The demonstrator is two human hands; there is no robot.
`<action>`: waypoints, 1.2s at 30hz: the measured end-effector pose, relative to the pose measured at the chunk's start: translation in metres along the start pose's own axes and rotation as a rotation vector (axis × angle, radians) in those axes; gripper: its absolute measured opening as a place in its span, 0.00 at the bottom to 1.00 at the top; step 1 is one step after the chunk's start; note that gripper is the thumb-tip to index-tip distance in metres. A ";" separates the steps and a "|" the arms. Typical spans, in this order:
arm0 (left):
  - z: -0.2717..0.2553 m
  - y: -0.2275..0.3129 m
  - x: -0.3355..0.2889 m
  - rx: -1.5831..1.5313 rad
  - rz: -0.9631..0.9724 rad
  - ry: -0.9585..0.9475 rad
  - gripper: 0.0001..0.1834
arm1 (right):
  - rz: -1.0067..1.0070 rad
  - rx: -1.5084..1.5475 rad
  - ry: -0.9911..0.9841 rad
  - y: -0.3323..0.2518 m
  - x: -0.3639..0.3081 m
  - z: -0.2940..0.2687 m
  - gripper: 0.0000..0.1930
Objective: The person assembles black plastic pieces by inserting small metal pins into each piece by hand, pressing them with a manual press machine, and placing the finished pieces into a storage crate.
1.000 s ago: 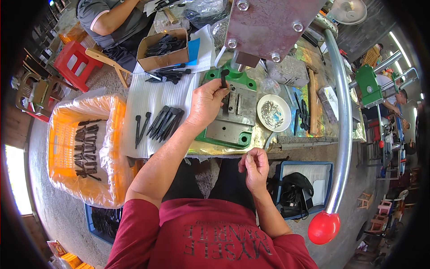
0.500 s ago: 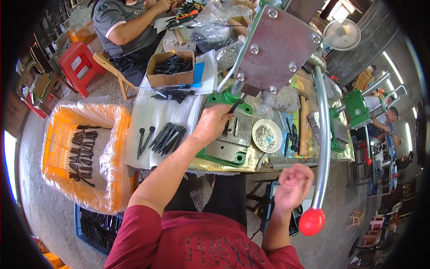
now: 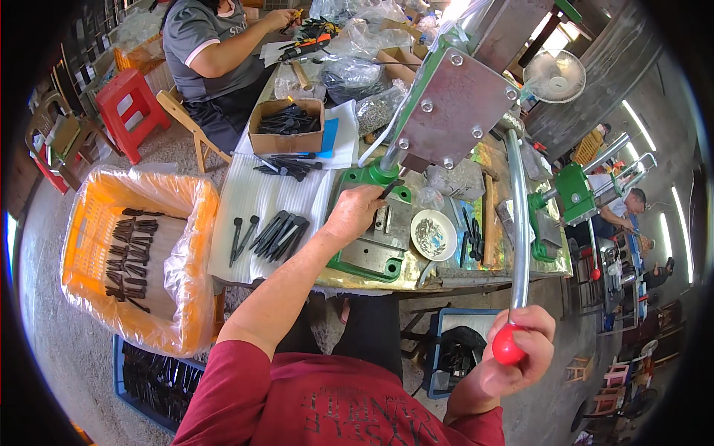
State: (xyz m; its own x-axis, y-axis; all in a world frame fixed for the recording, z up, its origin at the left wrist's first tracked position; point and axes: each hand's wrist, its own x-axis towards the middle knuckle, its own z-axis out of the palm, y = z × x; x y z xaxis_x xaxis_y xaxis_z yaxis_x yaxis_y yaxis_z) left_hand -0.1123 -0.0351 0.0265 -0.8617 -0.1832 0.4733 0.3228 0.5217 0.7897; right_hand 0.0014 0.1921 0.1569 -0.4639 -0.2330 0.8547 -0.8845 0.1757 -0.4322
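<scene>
- While the right hand [image 3: 526, 357] wraps its fingers round the glossy red ball knob [image 3: 509, 344], down at the end of the long silver metal lever [image 3: 519, 230], the left hand [image 3: 355, 212] reaches to the green metal press [image 3: 381, 172]
- Thumb and fingers of that left hand are pinched together on a slim black piece [image 3: 391, 187], up over the far end of the flat grey steel plate [image 3: 366, 250]; contact with the plate, I can't tell
- Just right of it sits a round white bowl [image 3: 447, 250] with small silvery bits inside
- Over left, black stick-shaped parts [image 3: 281, 233] lie on the white ribbed foam sheet [image 3: 232, 195]
</scene>
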 end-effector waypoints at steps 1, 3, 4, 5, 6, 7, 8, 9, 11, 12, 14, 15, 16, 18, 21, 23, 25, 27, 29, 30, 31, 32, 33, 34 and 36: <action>0.000 -0.001 0.000 0.003 0.002 0.012 0.07 | -0.003 -0.001 -0.001 -0.005 0.003 0.001 0.22; 0.001 -0.002 0.000 0.002 0.006 0.024 0.07 | 0.155 -0.046 -0.003 -0.013 0.011 0.007 0.22; 0.000 -0.002 0.000 0.001 0.012 0.021 0.07 | 0.177 -0.033 -0.002 -0.016 0.013 0.006 0.20; 0.000 -0.002 -0.001 -0.001 0.017 0.018 0.07 | 0.176 -0.036 -0.003 -0.017 0.014 0.006 0.20; 0.000 -0.002 -0.001 -0.004 0.018 0.017 0.07 | 0.188 -0.056 -0.016 -0.019 0.016 0.006 0.19; 0.000 -0.002 -0.001 -0.011 0.011 0.014 0.07 | 0.200 -0.075 -0.028 -0.020 0.017 0.006 0.18; -0.001 -0.002 0.000 -0.018 0.005 0.011 0.07 | 0.200 -0.078 -0.028 -0.020 0.018 0.005 0.18; -0.001 -0.003 0.000 -0.021 0.005 0.009 0.07 | 0.179 -0.096 -0.033 -0.020 0.018 0.003 0.17; 0.001 -0.004 -0.001 -0.006 0.012 0.007 0.07 | 0.163 -0.121 -0.038 -0.023 0.022 0.004 0.16; 0.001 -0.004 -0.001 -0.010 0.011 0.002 0.07 | 0.226 -0.088 0.005 -0.028 0.028 0.005 0.15; 0.001 -0.007 -0.001 0.007 0.035 0.013 0.08 | 0.284 -0.067 0.045 -0.032 0.036 0.010 0.13; 0.001 -0.008 -0.001 0.004 0.029 0.008 0.08 | 0.291 -0.070 0.042 -0.033 0.036 0.011 0.13; 0.001 -0.009 -0.001 0.011 0.036 0.008 0.08 | 0.297 -0.093 0.045 -0.034 0.037 0.012 0.13; 0.001 -0.009 0.000 0.017 0.030 0.002 0.08 | 0.315 -0.116 0.041 -0.034 0.037 0.011 0.13; 0.002 -0.008 0.004 -0.015 0.019 0.005 0.08 | 0.317 -0.170 -0.001 -0.009 0.024 0.010 0.11; 0.002 -0.004 -0.001 -0.029 0.041 0.051 0.08 | 0.108 -0.401 -0.528 0.057 -0.034 0.028 0.06; 0.002 0.000 0.001 -0.045 0.064 0.077 0.08 | -0.112 -0.378 -0.246 0.074 -0.052 0.044 0.07; 0.004 -0.006 0.001 -0.043 0.044 0.053 0.08 | -0.099 -0.320 -0.250 0.083 -0.050 0.050 0.07; 0.003 -0.007 0.001 -0.031 0.052 0.044 0.08 | -0.140 -0.322 -0.219 0.088 -0.049 0.049 0.09; 0.002 -0.007 0.000 -0.022 0.054 0.033 0.09 | -0.127 -0.287 -0.234 0.086 -0.047 0.051 0.09; 0.002 -0.007 -0.001 -0.020 0.066 0.040 0.09 | -0.139 -0.288 -0.228 0.085 -0.046 0.051 0.09; 0.002 -0.006 -0.002 -0.016 0.055 0.045 0.08 | -0.134 -0.268 -0.246 0.084 -0.046 0.050 0.09; 0.002 -0.006 -0.002 -0.012 0.045 0.049 0.08 | -0.129 -0.249 -0.265 0.084 -0.045 0.049 0.09; 0.003 -0.006 -0.003 -0.022 0.050 0.056 0.08 | -0.122 -0.236 -0.270 0.083 -0.045 0.048 0.09; 0.004 -0.003 -0.002 -0.037 0.058 0.053 0.08 | -0.123 -0.240 -0.273 0.077 -0.042 0.044 0.09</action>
State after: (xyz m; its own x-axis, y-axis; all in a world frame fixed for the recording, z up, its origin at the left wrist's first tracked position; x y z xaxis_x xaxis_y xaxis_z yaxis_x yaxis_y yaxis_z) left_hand -0.1128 -0.0336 0.0213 -0.8197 -0.1975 0.5377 0.3866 0.5018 0.7738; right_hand -0.0498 0.1729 0.0748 -0.3798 -0.5067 0.7740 -0.9127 0.3419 -0.2240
